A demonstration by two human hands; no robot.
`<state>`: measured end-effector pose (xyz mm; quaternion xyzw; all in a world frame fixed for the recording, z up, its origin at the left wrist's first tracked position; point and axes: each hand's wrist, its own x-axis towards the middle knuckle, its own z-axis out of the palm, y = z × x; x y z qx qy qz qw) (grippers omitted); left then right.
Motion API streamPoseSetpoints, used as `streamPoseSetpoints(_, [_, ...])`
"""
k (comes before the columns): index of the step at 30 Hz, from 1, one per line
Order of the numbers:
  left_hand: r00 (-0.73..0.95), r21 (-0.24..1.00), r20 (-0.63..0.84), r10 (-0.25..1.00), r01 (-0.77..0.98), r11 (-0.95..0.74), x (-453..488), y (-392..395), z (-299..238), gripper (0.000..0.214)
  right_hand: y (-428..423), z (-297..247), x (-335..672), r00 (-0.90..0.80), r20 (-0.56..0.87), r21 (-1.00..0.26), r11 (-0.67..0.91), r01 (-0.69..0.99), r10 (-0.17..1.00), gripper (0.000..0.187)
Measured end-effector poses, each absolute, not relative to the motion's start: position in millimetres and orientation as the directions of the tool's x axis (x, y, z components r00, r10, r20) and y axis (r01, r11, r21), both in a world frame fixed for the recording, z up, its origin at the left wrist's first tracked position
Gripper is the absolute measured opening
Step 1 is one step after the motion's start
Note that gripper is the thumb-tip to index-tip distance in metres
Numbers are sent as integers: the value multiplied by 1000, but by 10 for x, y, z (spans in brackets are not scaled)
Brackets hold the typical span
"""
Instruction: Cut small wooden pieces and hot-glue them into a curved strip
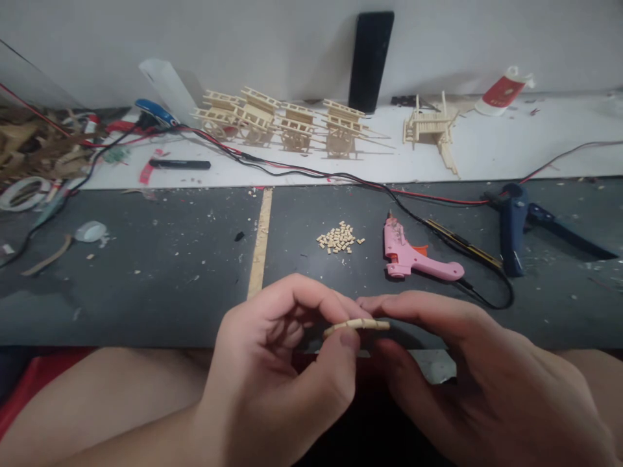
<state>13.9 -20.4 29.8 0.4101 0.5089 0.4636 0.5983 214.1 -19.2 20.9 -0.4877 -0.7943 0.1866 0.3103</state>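
Observation:
Both hands meet low in the middle of the head view, over the near edge of the dark work mat [146, 285]. My left hand [272, 370] pinches a short pale wooden stick [357, 324] between thumb and forefinger. My right hand [467, 370] pinches the stick's right end, its fingers closed on it. The stick lies level between the two hands. A small heap of tiny wooden pieces [338, 238] lies on the mat just beyond the hands. To its right rests a pink glue gun [413, 256].
Several small wooden cart models [287, 123] stand on the white board [511, 155] at the back, another wooden model [431, 126] to their right. Red and black wires [292, 170] cross the table. A blue tool [513, 227] lies at right, a black phone [370, 61] leans on the wall, and clutter [34, 155] fills the left.

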Motion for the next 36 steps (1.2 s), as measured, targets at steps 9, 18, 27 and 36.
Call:
streamPoseSetpoints(9, [79,944,-270,960,-176,280,152,-196,314,21,-204,217,2160,-352,251,-626,429,651,902,15])
streamPoseSetpoints(18, [70,938,-292,954,-173,300,151,-173,341,22,-188,205,2143,-363,293,-614,465,638,884,11])
streamPoseSetpoints(27, [93,945,-279,956,-150,290,130,-192,316,20,-197,233,2179,-396,311,-589,502,633,864,13])
streamPoseSetpoints(36, [114,940,-288,951,-154,303,114,-185,304,13,-179,203,2187,-410,345,-512,535,672,844,14])
